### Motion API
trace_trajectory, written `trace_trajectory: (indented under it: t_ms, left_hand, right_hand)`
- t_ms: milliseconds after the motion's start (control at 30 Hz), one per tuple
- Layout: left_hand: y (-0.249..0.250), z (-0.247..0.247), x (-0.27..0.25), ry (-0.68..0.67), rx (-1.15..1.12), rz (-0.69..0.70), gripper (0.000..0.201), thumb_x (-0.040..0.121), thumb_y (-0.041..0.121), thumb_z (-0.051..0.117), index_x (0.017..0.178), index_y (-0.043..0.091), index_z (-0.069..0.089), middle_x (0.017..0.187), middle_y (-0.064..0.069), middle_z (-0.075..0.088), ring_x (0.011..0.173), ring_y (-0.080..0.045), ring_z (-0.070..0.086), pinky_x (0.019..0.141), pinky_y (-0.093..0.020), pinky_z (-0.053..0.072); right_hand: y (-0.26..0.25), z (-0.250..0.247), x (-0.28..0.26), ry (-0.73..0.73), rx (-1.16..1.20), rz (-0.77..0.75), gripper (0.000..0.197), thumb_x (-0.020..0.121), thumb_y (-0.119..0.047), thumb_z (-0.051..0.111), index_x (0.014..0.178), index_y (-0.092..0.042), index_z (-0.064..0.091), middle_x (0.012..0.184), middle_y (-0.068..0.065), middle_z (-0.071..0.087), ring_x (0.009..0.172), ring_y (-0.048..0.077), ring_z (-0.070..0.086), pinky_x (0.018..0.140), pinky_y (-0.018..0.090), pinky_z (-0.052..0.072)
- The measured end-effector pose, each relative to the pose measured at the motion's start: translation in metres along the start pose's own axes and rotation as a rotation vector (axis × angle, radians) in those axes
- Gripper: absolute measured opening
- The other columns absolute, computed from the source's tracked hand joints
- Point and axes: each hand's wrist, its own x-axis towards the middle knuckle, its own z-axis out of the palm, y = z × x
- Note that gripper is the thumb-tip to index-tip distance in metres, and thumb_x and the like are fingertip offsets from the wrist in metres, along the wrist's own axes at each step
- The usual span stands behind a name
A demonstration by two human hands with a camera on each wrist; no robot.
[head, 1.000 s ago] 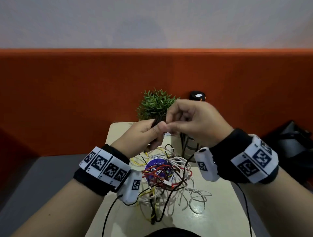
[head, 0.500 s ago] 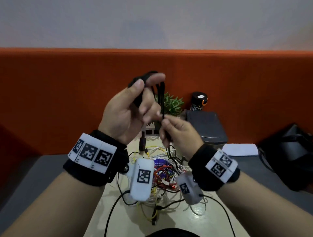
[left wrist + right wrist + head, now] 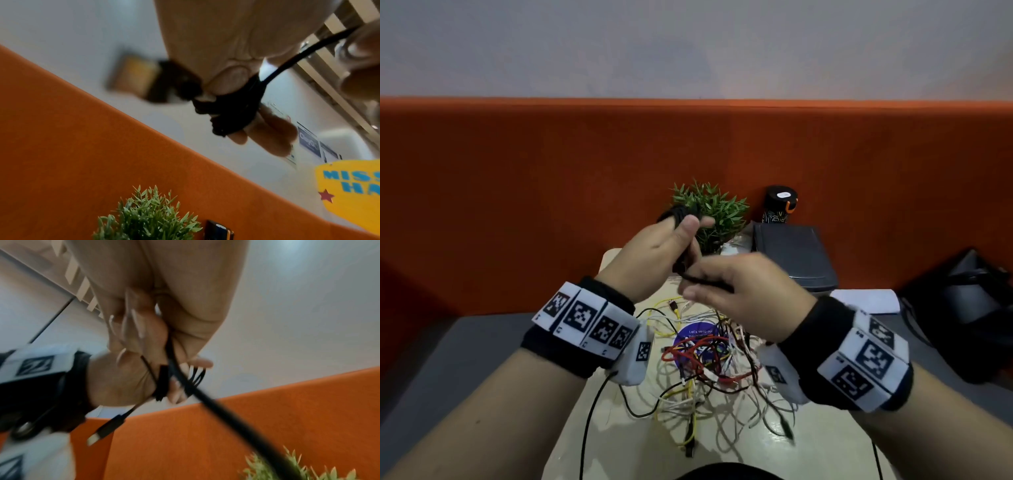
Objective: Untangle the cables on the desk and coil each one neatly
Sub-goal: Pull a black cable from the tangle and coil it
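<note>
Head view: both hands are raised above a pale bench. The left hand is held upright with a black cable wound in loops around its fingers, thumb pressed against the loops. The right hand, just beside and slightly lower, pinches a free stretch of the same cable between thumb and fingers, so the cable runs directly from one hand to the other. Below them on the bench lies a tangle of cables in red, white, yellow and black, partly covering a round blue sticker. Behind the hands stand a small green plant, a black patterned cup and a dark box, all against an orange partition. A dark bag lies at the right edge.

Left wrist view: blurred. The left hand's fingers carry a thick bundle of black cable; one strand leads up and right to the right hand. The plant and the partition show below, and a yellow sign hangs on the wall at right.

Right wrist view: the right hand closes its grip on the black cable, which runs down and right past the camera. The left hand shows beyond with loops around its fingers, and a cable plug dangles beneath it.
</note>
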Motion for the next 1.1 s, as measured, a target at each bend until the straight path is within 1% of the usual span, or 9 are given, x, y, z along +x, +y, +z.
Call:
trace_trajectory:
  t_ms: [67,167,267,333,467,633,733,967,1100]
  left_hand:
    - [-0.001,0.002,-0.005,-0.077,-0.009,0.026,0.078,0.081,0.079,0.024,0.069,0.010,0.061,0.067,0.002,0.064,0.069,-0.006,0.062,0.065,-0.020,0.043]
    - [0.003,0.008,-0.013,-0.169,-0.084,0.054,0.065,0.070,0.085,0.040,0.060,0.022,0.055,0.049,0.002,0.050,0.047,-0.014,0.046,0.051,-0.027,0.036]
    - [0.009,0.012,-0.017,-0.181,-0.277,-0.030,0.032,0.079,0.053,0.063,0.075,0.021,0.068,0.044,0.006,0.042,0.040,-0.009,0.038,0.044,-0.020,0.030]
    - [0.014,0.012,-0.018,-0.167,-0.423,-0.051,0.021,0.085,0.028,0.058,0.081,0.012,0.071,0.043,0.006,0.036,0.038,-0.011,0.032,0.044,-0.021,0.025]
    - [0.023,0.009,-0.017,-0.120,-0.681,0.016,0.023,0.089,0.023,0.054,0.083,0.012,0.072,0.041,0.007,0.030,0.034,-0.012,0.028,0.047,-0.035,0.025]
    - [0.024,0.003,-0.012,-0.068,-0.961,0.081,0.037,0.086,0.038,0.052,0.092,0.007,0.071,0.039,0.012,0.035,0.031,-0.005,0.034,0.050,-0.024,0.045]
    - [0.024,0.001,-0.011,-0.023,-0.993,0.077,0.038,0.092,0.029,0.039,0.103,0.003,0.065,0.044,0.011,0.036,0.035,-0.007,0.035,0.053,-0.024,0.045]
    - [0.024,-0.009,-0.010,0.156,-0.924,0.054,0.035,0.092,0.026,0.040,0.113,0.003,0.055,0.049,0.009,0.036,0.042,-0.008,0.035,0.059,-0.023,0.046]
    - [0.026,-0.009,-0.008,0.211,-0.901,0.057,0.037,0.091,0.029,0.040,0.115,0.005,0.055,0.051,0.008,0.036,0.044,-0.009,0.036,0.060,-0.023,0.046]
  right_hand:
    - [0.001,-0.014,0.003,0.094,0.075,-0.020,0.007,0.084,-0.025,0.070,0.081,-0.019,0.069,0.073,-0.009,0.069,0.072,0.001,0.062,0.066,0.020,0.049]
    - [0.007,-0.033,0.007,0.206,0.195,-0.025,0.013,0.077,-0.018,0.077,0.074,-0.025,0.066,0.071,-0.009,0.067,0.068,0.001,0.062,0.064,0.019,0.050]
    - [0.012,-0.041,0.011,0.273,0.343,-0.052,0.012,0.080,-0.009,0.072,0.080,-0.021,0.067,0.076,-0.003,0.067,0.072,0.011,0.063,0.068,0.024,0.052]
    - [0.020,-0.042,0.014,0.349,0.439,-0.031,0.015,0.085,-0.007,0.067,0.083,-0.022,0.069,0.082,-0.002,0.068,0.078,0.009,0.063,0.071,0.023,0.051]
    - [0.036,-0.023,0.019,0.418,0.519,0.040,0.021,0.091,-0.009,0.059,0.092,-0.025,0.072,0.082,0.000,0.068,0.073,0.011,0.061,0.067,0.022,0.048]
    - [0.038,0.015,0.015,0.306,0.766,0.212,0.031,0.098,-0.008,0.046,0.100,-0.033,0.066,0.051,-0.005,0.045,0.042,0.011,0.033,0.037,0.020,0.026]
    - [0.036,0.031,0.013,0.209,0.860,0.304,0.031,0.100,-0.012,0.042,0.100,-0.034,0.064,0.050,-0.007,0.040,0.048,0.011,0.030,0.040,0.021,0.023]
    - [0.030,0.023,-0.005,-0.018,0.377,0.246,0.032,0.102,-0.019,0.039,0.129,-0.030,0.053,0.045,-0.026,0.047,0.047,-0.008,0.045,0.047,0.007,0.031]
    - [0.032,0.016,-0.005,-0.093,0.380,0.276,0.033,0.103,-0.017,0.037,0.122,-0.035,0.057,0.063,-0.005,0.051,0.052,0.009,0.041,0.054,0.024,0.036]
